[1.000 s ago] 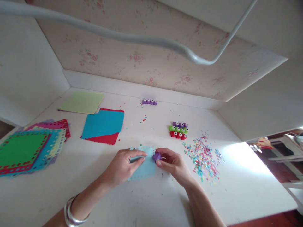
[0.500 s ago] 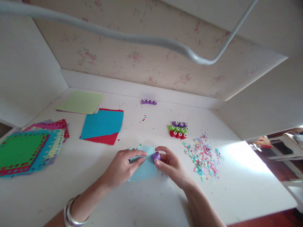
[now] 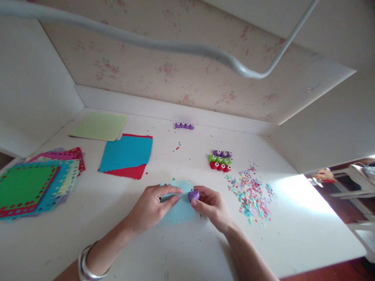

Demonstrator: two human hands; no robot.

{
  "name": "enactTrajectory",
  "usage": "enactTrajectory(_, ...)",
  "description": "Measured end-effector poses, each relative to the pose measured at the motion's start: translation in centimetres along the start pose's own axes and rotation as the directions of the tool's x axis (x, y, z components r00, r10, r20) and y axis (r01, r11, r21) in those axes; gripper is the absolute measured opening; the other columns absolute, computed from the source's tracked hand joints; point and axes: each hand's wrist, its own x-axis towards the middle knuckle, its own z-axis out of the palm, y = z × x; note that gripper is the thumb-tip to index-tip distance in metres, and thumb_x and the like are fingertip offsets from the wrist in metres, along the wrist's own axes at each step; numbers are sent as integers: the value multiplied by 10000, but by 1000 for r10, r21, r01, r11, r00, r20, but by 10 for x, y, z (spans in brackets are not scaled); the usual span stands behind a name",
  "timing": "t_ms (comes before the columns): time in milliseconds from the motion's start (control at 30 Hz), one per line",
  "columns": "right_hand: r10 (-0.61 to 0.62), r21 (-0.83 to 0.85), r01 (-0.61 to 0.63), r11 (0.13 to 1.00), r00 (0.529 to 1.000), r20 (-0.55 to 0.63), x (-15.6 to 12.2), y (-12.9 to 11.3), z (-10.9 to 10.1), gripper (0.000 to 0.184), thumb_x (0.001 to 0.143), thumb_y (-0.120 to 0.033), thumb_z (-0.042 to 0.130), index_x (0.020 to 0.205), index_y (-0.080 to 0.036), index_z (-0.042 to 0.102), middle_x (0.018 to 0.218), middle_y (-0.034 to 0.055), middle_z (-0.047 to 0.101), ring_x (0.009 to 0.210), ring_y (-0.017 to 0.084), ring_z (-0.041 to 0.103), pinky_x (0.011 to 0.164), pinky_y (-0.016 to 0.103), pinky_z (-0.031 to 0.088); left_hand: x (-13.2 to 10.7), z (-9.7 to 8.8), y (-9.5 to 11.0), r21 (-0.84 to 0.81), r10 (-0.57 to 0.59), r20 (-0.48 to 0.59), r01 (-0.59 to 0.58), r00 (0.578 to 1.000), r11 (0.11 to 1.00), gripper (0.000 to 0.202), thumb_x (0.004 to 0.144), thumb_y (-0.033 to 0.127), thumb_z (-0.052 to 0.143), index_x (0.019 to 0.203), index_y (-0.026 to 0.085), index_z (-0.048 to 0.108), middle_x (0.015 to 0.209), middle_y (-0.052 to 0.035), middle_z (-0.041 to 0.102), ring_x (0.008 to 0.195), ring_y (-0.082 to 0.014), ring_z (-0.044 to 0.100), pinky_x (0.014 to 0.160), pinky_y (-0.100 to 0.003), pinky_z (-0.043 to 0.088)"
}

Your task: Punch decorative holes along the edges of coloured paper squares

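A light blue sheet of paper [image 3: 180, 210] with small holes punched along its edges lies in front of me. My left hand [image 3: 156, 205] pinches the sheet between thumb and fingers near its left side. A small purple craft punch [image 3: 193, 194] sits at the sheet's right edge. My right hand [image 3: 209, 203] grips this punch with thumb and fingers. The paper's edge inside the punch is hidden.
Punched colored sheets [image 3: 29, 187] are stacked at the left. Blue and red paper [image 3: 129, 152] and pale green paper [image 3: 99, 125] lie behind. Rows of punches [image 3: 221, 160], more purple punches [image 3: 184, 125] and scattered confetti [image 3: 253, 195] lie on the white table [image 3: 293, 234].
My right hand has turned slightly, and its index finger has curled down behind the punch. The punch has shifted a little. My left hand stays in place.
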Motion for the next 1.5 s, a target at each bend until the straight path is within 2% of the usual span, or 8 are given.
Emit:
enactTrajectory(333, 0, -22, 1, 1000, 1000, 25, -1, 3, -4, 288, 768, -366, 798, 972, -185, 705, 753, -9, 562, 658, 87, 460, 573, 212, 339, 0, 1, 0, -7, -11, 1, 11, 1000, 1000, 165, 879, 332, 635, 967, 281, 764, 967, 29, 780, 921, -162, 715, 872, -237, 534)
enactTrajectory(900, 6, -77, -4, 997, 1000, 26, -1, 2, -3, 321, 758, -419, 788, 921, -161, 689, 748, 4, 545, 648, 105, 437, 569, 232, 347, -1, 0, 2, -18, -12, -1, 12, 1000, 1000, 175, 882, 326, 628, 978, 266, 761, 993, 12, 778, 948, -177, 716, 866, -256, 550)
enactTrajectory(1200, -52, -166, 64, 984, 996, 73, -1, -8, 2, 318, 816, -420, 710, 696, -172, 552, 637, -42, 353, 591, 99, 282, 522, 260, 208, -2, 1, 0, -14, 4, 9, -4, 1000, 1000, 160, 882, 309, 636, 977, 278, 761, 969, 24, 780, 918, -164, 716, 856, -243, 542)
enactTrajectory(1400, -72, -207, 82, 975, 996, 55, -3, -7, 0, 349, 821, -406, 712, 652, -173, 515, 617, -51, 320, 581, 93, 250, 521, 271, 170, -2, 2, 3, -12, 0, 45, 0, 999, 1000, 163, 880, 305, 636, 980, 275, 761, 977, 26, 779, 915, -161, 717, 856, -238, 538)
enactTrajectory(1500, -47, -168, 53, 984, 998, 41, -3, -5, -2, 335, 809, -426, 722, 679, -165, 559, 610, -52, 338, 571, 91, 255, 515, 265, 173, -2, 2, 3, -6, 7, 45, -7, 999, 1000, 165, 882, 310, 634, 983, 276, 760, 979, 25, 780, 916, -163, 718, 860, -241, 538)
